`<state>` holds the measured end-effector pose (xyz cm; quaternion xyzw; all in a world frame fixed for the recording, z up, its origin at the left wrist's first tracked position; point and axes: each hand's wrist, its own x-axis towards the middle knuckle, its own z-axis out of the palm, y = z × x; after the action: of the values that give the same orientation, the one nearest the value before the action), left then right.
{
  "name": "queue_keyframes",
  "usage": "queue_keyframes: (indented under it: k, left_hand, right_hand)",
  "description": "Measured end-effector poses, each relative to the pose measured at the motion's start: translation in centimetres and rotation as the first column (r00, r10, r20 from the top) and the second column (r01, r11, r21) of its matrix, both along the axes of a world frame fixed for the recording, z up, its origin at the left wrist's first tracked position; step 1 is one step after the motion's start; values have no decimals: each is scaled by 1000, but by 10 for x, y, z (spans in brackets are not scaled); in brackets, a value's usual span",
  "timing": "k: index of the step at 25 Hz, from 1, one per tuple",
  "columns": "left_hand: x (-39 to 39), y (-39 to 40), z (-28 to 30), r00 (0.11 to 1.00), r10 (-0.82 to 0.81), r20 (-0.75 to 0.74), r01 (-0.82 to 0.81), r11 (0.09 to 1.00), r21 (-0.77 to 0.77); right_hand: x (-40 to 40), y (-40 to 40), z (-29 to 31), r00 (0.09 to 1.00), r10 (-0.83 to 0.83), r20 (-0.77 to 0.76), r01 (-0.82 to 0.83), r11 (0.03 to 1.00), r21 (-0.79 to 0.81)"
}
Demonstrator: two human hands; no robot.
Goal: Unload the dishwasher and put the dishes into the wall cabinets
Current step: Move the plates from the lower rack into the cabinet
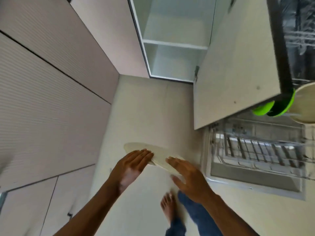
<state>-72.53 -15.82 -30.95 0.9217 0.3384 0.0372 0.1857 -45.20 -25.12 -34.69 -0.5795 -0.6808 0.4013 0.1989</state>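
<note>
A cream plate is tilted in mid air between my two hands, over the pale floor. My left hand has its palm turned up and straight fingers against the plate's left side. My right hand lies over the plate's right edge with straight fingers on top and the thumb spread just below the rim. The open wall cabinet with bare white shelves is ahead, above the plate. The pulled-out dishwasher rack is to the right.
The cabinet's open door hangs between the cabinet and the dishwasher. A green dish and a cream bowl sit at the right, partly behind the door. Pale cupboard fronts fill the left. My bare foot is below the hands.
</note>
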Motion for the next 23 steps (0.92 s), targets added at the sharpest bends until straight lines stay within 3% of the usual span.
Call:
queue_keyframes:
  k: [2,4,8,10,13,15,18,21,23]
  left_hand:
    - [-5,54,1,999,41,17,-41,998,-44]
    - [7,124,9,996,-66,61,66,998,-1]
    - [60,282,48,949,-283,136,210,893,398]
    - [88,361,48,945,-297,137,163,791,589]
    - [123,453,37,954,-279,111,114,677,727]
    - [134,495,15,972,-228,58,120,696,708]
    - [133,537,-17,994,-99,-56,113,810,575]
    - [142,561,-43,965,54,-257,56,913,403]
    - [155,569,-53,944,107,-311,-9,953,302]
  right_hand:
    - [-23,49,-8,989,-145,16,143,984,102]
    - [-30,104,-16,950,-306,59,281,922,266]
    - [-3,236,0,831,-548,95,425,737,525]
    - [17,308,10,769,-631,105,434,635,638]
    - [41,400,8,698,-706,117,439,552,709]
    - [53,445,-6,654,-723,220,399,578,712]
    - [60,493,-35,592,-674,442,308,696,649]
    - [69,537,-54,649,-549,527,340,829,444]
    - [79,556,-63,700,-475,533,332,877,347]
